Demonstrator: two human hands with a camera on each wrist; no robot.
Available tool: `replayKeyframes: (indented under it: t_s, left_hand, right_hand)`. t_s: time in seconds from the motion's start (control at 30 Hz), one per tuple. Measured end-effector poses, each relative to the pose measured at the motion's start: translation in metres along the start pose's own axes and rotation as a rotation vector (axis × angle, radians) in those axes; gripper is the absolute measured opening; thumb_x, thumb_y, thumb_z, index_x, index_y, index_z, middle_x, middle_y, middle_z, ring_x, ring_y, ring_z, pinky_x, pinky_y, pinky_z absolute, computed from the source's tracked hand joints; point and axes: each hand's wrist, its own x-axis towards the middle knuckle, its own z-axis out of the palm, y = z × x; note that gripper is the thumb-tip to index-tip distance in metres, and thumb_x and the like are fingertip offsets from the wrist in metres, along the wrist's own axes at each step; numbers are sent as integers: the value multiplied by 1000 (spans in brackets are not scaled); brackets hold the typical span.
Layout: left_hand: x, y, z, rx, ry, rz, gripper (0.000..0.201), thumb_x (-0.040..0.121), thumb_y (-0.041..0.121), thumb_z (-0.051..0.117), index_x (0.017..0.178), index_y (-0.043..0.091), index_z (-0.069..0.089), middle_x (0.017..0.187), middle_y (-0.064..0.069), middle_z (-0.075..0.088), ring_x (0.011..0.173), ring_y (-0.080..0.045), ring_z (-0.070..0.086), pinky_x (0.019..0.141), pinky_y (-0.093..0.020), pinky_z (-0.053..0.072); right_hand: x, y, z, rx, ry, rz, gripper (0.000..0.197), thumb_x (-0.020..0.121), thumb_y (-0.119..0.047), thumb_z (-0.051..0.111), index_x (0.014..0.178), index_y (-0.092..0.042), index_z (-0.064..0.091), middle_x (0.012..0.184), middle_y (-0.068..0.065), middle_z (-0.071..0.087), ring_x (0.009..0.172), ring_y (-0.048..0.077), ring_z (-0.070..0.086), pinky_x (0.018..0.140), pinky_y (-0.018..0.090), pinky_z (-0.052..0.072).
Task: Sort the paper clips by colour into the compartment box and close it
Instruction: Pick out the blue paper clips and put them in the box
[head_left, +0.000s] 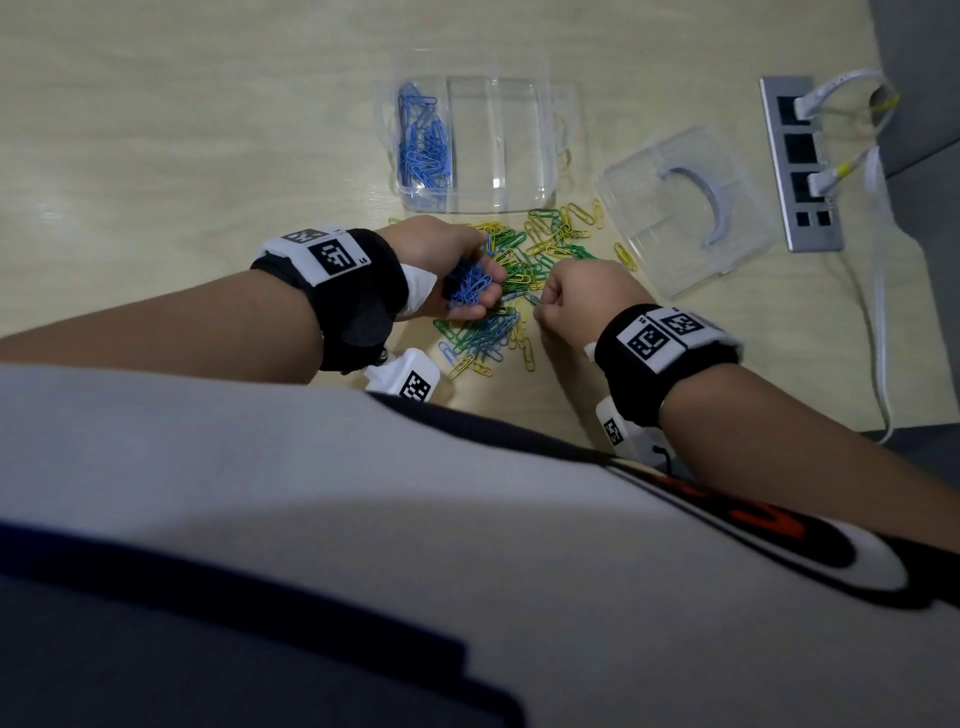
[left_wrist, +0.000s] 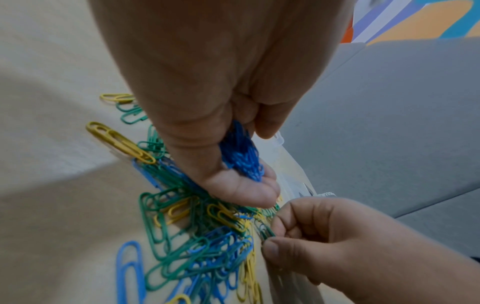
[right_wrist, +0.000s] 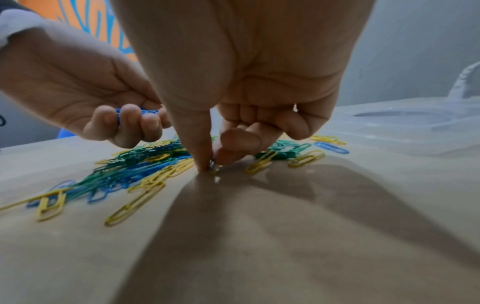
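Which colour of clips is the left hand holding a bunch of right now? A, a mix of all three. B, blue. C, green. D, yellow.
B: the left hand grips a bunch of blue clips, all one colour in the left wrist view too, above the mixed pile.

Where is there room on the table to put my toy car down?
The bare table left of the compartment box is free, and so is the strip left of the left hand. It is crowded between the box, the lid and both hands, where the mixed paper clips lie.
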Motion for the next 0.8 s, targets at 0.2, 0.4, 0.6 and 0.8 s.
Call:
replayKeyframes:
  t_s: [0.2,0.4,0.6,0.8]
  left_hand:
    - [-2,6,8,-24,20,26,45,103,32,28,75,8,54,57,-6,54,53,-14,52,49,-17,48]
    - [-3,10,6,-20,19,18,46,103,33,28,76,8,55,57,-6,55,50,-13,53,49,-17,49]
    - [-9,8,-9,15,15,-2,45,102,34,29,74,9,55,59,-6,55,53,-15,52,51,-18,48]
    - [-13,3,-21,61,-17,-6,45,102,34,30,75,8,55,68,-8,52,58,-15,50,51,-18,48]
  right_hand:
    - [3,10,-8,-82,-3,-45,16,89,-18,50,101,-11,59,98,10,65,92,32,59,80,38,51]
    - [1,11,-18,128,141,-9,11,87,-27,55,92,-24,64,93,1,67,90,24,61,76,32,50]
    - [3,3,-9,-82,77,69,16,85,-34,59,89,-19,61,95,6,64,90,28,59,78,35,51]
    - [3,-6,-3,-185,38,155,18,90,-25,53,97,-15,65,95,8,64,90,30,60,72,33,46]
